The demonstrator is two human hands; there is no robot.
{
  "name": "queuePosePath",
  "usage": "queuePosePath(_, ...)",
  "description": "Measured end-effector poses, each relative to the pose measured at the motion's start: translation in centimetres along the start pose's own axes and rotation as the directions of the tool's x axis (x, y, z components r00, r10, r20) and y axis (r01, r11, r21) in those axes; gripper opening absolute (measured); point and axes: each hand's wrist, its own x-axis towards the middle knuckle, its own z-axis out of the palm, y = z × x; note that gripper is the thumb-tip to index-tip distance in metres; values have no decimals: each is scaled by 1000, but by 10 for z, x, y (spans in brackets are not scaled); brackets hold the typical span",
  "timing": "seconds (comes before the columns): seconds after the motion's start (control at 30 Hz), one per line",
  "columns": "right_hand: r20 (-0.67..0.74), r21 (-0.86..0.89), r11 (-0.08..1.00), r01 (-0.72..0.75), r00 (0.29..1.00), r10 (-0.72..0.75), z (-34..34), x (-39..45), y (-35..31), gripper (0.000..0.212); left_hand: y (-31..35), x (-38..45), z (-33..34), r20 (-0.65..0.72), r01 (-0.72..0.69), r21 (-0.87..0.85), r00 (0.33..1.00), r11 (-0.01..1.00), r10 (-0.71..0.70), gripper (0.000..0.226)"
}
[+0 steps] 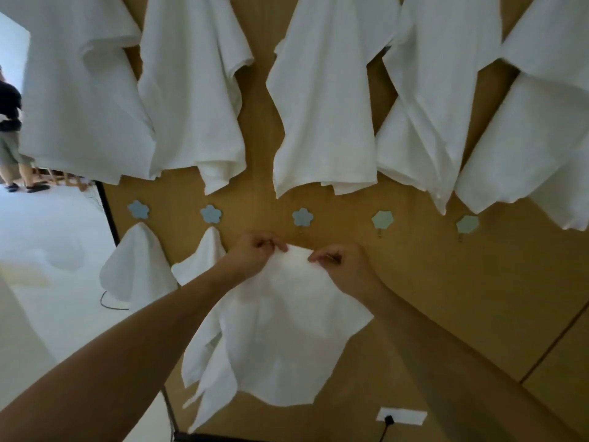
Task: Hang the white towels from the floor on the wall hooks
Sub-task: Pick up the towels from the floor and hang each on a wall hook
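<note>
Both hands hold one white cloth towel (280, 333) up against the tan wooden wall panel (478, 282), just below the third blue flower-shaped wall hook (302, 217) in the lower row. The left hand (255, 253) has its fingers (271, 244) curled and clamped on the towel's top edge; the right hand (342, 266) pinches the same edge a little further right, its fingers also closed on the cloth. The rest of the towel hangs down loose between the forearms, its lower corners trailing to the left.

To the left, two small white towels already hang from the first flower hook (138, 209) and the second flower hook (211, 214). Two more flower hooks (382, 220) to the right carry nothing. Above, a row of larger white towels (325, 100) hangs across the panel. A white wall socket with a black plug (400, 416) sits low on the panel. Another person (12, 135) stands at the far left
</note>
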Motion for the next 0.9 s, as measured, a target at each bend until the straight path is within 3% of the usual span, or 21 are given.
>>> queuePosePath(0.1,5,-174,985,10,1000,-10,12,45,18,28,-15,51,9,-52,-46,153,997,987,54,32)
queuePosePath(0.27,-132,-344,938,39,987,-90,32,89,44,35,-41,96,27,-93,-203,293,967,934,239,27)
queuePosePath(0.37,-251,-301,951,68,957,-148,50,85,59,32,-67,95,49,-88,-264,353,946,897,313,29)
queuePosePath(0.43,-278,-151,987,51,956,-92,66,77,66,28,-74,87,68,-122,-226,273,956,935,266,32)
queuePosePath(0.53,-252,104,994,-25,966,50,86,69,71,27,-75,80,92,-185,-155,109,967,982,173,31)
queuePosePath(0.63,-203,116,993,2,979,22,90,57,76,36,-76,75,102,-241,-125,53,961,991,134,32)
queuePosePath(0.7,-172,31,996,83,982,-76,86,48,77,39,-72,68,104,-284,-161,84,942,983,179,33)
queuePosePath(0.77,-135,-188,971,149,975,-176,84,40,79,43,-67,59,107,-300,-134,237,932,962,204,43)
queuePosePath(0.83,-52,-432,895,109,988,-145,81,33,80,48,-64,46,110,-317,-29,453,929,891,192,51)
queuePosePath(0.9,44,-556,828,69,998,-54,79,25,83,49,-62,32,111,-265,144,548,964,824,8,54)
